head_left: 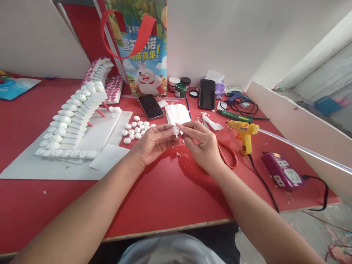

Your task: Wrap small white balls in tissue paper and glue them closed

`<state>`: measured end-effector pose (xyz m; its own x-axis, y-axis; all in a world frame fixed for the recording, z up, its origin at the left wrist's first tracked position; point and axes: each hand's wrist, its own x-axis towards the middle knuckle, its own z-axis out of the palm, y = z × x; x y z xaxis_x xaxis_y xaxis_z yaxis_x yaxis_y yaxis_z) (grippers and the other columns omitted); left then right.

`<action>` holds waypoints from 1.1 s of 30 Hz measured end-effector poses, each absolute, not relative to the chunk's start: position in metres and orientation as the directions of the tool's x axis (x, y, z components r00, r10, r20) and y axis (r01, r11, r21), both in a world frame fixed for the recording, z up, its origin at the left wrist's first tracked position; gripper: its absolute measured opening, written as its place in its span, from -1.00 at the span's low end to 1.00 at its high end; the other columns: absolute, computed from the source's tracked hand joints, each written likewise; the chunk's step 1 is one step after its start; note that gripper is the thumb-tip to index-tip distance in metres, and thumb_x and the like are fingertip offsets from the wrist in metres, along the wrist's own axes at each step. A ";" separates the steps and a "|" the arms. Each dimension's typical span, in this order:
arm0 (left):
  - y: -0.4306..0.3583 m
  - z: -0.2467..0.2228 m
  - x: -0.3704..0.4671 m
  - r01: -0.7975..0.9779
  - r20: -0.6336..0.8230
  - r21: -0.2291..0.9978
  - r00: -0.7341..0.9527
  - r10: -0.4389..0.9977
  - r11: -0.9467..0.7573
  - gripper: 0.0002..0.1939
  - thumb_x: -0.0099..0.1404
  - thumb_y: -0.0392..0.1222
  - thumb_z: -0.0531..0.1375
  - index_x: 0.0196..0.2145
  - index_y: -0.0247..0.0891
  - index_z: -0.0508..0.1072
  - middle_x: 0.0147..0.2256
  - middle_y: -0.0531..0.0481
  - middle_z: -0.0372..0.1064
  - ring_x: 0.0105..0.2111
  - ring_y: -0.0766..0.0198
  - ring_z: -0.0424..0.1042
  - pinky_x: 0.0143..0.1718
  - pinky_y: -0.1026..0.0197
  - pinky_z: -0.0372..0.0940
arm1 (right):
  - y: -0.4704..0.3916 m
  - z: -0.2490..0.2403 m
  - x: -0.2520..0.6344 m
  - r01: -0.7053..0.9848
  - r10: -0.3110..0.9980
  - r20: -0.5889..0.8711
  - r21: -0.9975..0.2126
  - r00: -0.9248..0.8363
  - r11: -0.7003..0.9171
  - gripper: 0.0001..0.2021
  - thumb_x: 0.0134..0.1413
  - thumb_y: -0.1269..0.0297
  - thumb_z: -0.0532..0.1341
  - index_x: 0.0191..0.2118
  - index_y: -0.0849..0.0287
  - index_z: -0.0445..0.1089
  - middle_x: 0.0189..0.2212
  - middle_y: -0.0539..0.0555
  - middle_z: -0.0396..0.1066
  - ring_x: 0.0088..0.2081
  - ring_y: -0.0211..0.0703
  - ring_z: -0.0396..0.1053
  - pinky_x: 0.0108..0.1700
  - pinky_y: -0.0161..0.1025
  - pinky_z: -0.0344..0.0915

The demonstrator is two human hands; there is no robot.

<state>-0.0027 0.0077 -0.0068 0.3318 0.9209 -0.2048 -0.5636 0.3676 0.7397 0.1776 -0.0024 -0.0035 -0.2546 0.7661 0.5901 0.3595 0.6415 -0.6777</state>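
Observation:
My left hand pinches a small white folded piece, perhaps paper, between thumb and fingers above the red table. My right hand meets it from the other side, its fingertips closed at the piece's edge; the exact contact is partly hidden. Just left of the hands lies a cluster of small white rosettes. Behind them is a stack of white sheets. White scraps are scattered beneath. A red looped handle shows beside my right wrist, the rest of that tool being hidden.
At left, a curved structure of white rosettes and cards stands on a white board. A phone, paint jars and a gift bag are behind. Rightward sit a yellow glue gun, its long stick and cord, and a purple box.

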 end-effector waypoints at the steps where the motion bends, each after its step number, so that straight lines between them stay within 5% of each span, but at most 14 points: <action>1: 0.008 -0.007 -0.003 -0.565 -0.212 0.736 0.330 0.920 0.372 -0.71 -0.01 -0.26 0.54 -0.33 -0.37 0.61 -0.42 0.01 0.52 -0.41 0.32 0.53 -0.22 0.22 0.46 | -0.002 -0.004 0.178 0.369 0.760 0.596 -0.666 -0.259 0.648 -0.54 0.20 0.54 0.10 0.05 0.00 0.59 -0.16 0.07 0.51 -0.20 -0.21 0.45 -0.17 -0.22 0.43; 10: 0.009 -0.008 -0.003 -0.563 -0.246 0.724 0.331 0.911 0.400 -0.67 -0.06 -0.28 0.55 -0.32 -0.40 0.60 -0.44 -0.01 0.53 -0.43 0.31 0.54 -0.24 0.23 0.50 | -0.001 -0.005 0.182 0.436 0.678 0.654 -0.529 -0.336 0.728 -0.58 0.23 0.53 0.09 0.06 0.12 0.57 -0.15 0.15 0.50 -0.19 -0.19 0.49 -0.20 -0.22 0.45; 23: 0.009 -0.006 -0.004 -0.546 -0.244 0.749 0.302 0.922 0.377 -0.73 0.03 -0.29 0.51 -0.30 -0.39 0.61 -0.38 -0.03 0.55 -0.41 0.34 0.52 -0.23 0.24 0.47 | -0.005 0.001 0.179 0.385 0.792 0.550 -0.693 -0.265 0.610 -0.63 0.22 0.53 0.11 -0.05 0.07 0.60 -0.16 0.09 0.54 -0.26 -0.22 0.48 -0.22 -0.21 0.45; 33: 0.009 -0.008 -0.004 -0.518 -0.233 0.774 0.300 0.925 0.363 -0.71 0.03 -0.29 0.50 -0.25 -0.36 0.66 -0.38 -0.02 0.56 -0.41 0.35 0.50 -0.21 0.23 0.44 | -0.005 0.004 0.180 0.401 0.786 0.564 -0.678 -0.254 0.616 -0.67 0.18 0.53 0.11 -0.15 0.09 0.58 -0.18 0.08 0.55 -0.27 -0.20 0.48 -0.23 -0.19 0.43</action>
<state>-0.0040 0.0090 -0.0077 0.3000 0.9250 -0.2333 -0.5182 0.3633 0.7742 0.1802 -0.0053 0.0041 -0.2545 0.7858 0.5638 0.4011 0.6162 -0.6778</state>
